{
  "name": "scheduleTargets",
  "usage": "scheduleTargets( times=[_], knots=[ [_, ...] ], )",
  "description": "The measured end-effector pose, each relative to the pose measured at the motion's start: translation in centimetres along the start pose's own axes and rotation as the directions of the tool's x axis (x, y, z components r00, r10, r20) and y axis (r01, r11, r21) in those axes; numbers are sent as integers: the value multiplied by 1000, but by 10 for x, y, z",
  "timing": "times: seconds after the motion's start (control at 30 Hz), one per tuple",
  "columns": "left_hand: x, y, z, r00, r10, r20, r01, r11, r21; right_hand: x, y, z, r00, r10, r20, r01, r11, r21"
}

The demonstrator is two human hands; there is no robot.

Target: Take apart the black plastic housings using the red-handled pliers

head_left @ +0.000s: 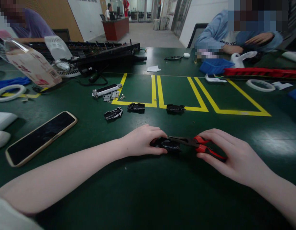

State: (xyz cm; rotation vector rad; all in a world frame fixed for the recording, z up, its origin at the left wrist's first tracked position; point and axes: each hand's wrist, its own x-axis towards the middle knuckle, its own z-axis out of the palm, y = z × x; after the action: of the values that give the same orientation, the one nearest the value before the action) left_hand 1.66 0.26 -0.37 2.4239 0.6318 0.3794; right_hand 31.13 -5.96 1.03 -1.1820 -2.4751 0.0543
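My left hand [148,139] pinches a small black plastic part [171,146] just above the green table. Red-handled pliers [201,145] are in my right hand [230,156], fingers around the grips. The long dark jaws of the pliers reach left to the top of the part; whether they clamp anything is too small to tell. Beyond my hands lie similar black parts: one [113,113] at the left, another [136,107] by the yellow tape, and a third [176,108] farther right.
Metal brackets [111,95] and small rings lie beside a black-and-white bar [107,90]. A phone [41,137] rests at the left. Yellow tape [242,113] marks frames on the table. Behind are a blue bin [215,66], long black assemblies [109,52] and two seated people.
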Motion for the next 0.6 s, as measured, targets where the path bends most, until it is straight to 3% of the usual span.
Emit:
scheduleTargets(
  times=[0.13, 0.33, 0.6],
  knots=[
    [-1, -1, 0, 1000, 11, -9, -11, 1000, 17, -6, 2, 1, 989, 141, 51, -146, 982, 122],
    [-2, 0, 0, 1000, 21, -11, -20, 999, 40, -6, 0, 1, 968, 209, 136, -236, 944, 229],
    [-9, -1, -3, 998, -3, -56, 13, 983, 181, -6, -11, -7, 847, 515, 132, -513, 724, 461]
  ],
)
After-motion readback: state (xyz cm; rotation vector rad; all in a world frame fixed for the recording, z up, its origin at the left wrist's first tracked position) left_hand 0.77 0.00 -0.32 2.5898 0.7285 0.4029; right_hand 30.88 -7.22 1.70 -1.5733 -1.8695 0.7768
